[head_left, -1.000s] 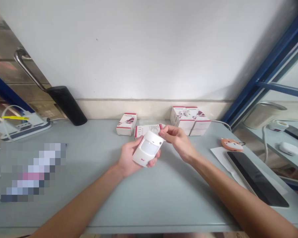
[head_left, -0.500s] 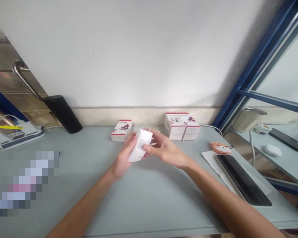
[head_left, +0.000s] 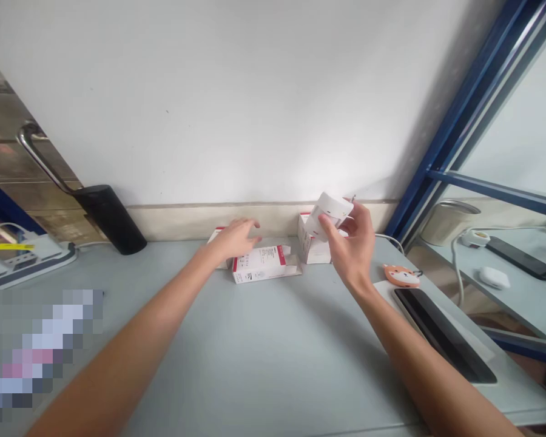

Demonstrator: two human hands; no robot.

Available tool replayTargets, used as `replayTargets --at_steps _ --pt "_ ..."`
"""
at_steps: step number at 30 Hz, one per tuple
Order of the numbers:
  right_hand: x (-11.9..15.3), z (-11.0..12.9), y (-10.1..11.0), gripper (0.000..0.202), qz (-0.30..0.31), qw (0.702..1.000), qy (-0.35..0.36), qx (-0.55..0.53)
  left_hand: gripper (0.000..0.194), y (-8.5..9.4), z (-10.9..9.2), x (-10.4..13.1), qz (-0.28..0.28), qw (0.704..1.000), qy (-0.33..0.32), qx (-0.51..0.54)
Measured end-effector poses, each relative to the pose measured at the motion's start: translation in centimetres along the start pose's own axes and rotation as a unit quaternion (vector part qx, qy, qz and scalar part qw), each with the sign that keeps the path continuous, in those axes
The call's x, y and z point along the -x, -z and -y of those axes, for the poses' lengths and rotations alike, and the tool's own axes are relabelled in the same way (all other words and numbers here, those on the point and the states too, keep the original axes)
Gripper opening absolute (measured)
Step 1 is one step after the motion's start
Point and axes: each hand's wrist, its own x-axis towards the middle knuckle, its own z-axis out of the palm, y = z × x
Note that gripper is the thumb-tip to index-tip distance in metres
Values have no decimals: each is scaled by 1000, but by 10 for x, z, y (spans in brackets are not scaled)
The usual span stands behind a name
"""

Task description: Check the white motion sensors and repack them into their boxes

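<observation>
My right hand (head_left: 357,243) is raised at the right of centre, closed on a white device (head_left: 330,215) with its thumb across the front. Behind it stand white and red boxes (head_left: 316,250), partly covered by the device and hand. My left hand (head_left: 237,238) has its fingers apart and holds nothing; it hovers over an opened white and red box (head_left: 266,265) lying on its side, flaps towards the right. Another small box (head_left: 216,233) is mostly hidden behind my left hand.
On the grey table (head_left: 255,352), a black cylinder (head_left: 111,218) and a power strip (head_left: 50,261) are at the left. An orange animal-faced case (head_left: 401,275) and a black phone-like slab (head_left: 443,334) lie at the right, beside a blue-framed mirror (head_left: 464,182).
The device has moved right and up in my right hand. My left hand has let go of it and moved towards the back. The opened box now shows in full view.
</observation>
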Motion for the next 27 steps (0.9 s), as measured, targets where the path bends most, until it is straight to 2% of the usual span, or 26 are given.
replayTargets --at_steps 2,4,8,10,12,16,18,22,27 --pt "3 -3 0 54 -6 1000 10 24 47 0 7 -21 43 999 2 -3" --pt "5 -3 0 57 2 999 10 34 46 -2 10 -33 75 997 -2 3" --pt "7 1 0 65 19 999 35 15 33 -7 7 -33 83 996 -22 25" --pt "6 5 1 62 16 999 42 18 32 -2 6 -25 53 997 -36 38" --pt "5 10 2 63 31 999 10 6 35 7 6 -14 10 997 -52 51" --pt "2 21 4 62 87 991 -94 -42 37 29 8 10 -63 993 -62 74" --pt "2 26 4 54 144 982 -120 -29 34 35 8 23 -103 989 -69 85" --pt "3 28 5 45 292 942 -168 11 24 35 8 45 -175 975 -122 62" --pt "5 26 6 42 362 904 -227 9 17 24 12 66 -206 958 -197 22"
